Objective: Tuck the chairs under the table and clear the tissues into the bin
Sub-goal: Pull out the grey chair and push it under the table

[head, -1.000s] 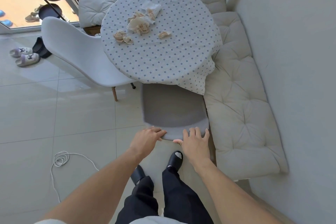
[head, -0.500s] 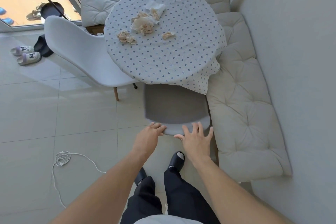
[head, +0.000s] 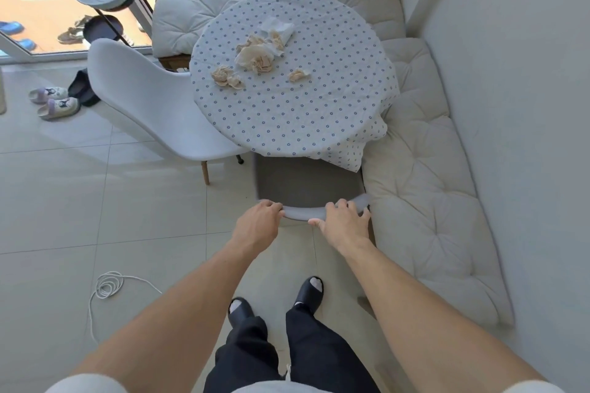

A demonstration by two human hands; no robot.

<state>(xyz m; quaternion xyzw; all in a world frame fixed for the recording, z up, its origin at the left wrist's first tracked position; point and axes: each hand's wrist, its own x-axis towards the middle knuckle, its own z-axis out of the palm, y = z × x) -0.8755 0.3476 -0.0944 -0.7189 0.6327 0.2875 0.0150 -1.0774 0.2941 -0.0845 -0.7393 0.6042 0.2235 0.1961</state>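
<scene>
- Head view (only view): near grey moulded chair w/ pale top rail (head: 306,188) is seen at the front edge of the round table under a white cloth w/ small blue dots (head: 287,112); seat partly under the cloth hem, backrest outside.
- Left hand (head: 258,220) is set on the rail's left end, fingers curled over the rim – grasping the chair back, not clenched tight.
- Right hand (head: 343,222) is laid on the rail's right part, fingers spread over the top, thumb under the edge; a loose hold/press, not a full grip.
- Second white moulded chair w/ wooden legs (head: 153,105) is seen at the table's left side, seat only part under; prob. not yet tucked.
- Crumpled cream and white tissues (head: 258,54) are scattered on the tabletop, far half, in several clumps; none taken yet. Bin is not seen in frame.
- Step in hand (judged): pushing the near chair in. Push is best kept even thru both hands, straight fwd, so the chair isn't skewed into the cream tufted bench cushion (head: 424,188) just beside its right side.
- Hanging cloth corner at front right could be snagged by the backrest; a slow push is advised so cloth + tissues aren't dragged.
- Feet in black slippers (head: 308,293) are close behind; a step fwd is prob. needed w/ the push.
</scene>
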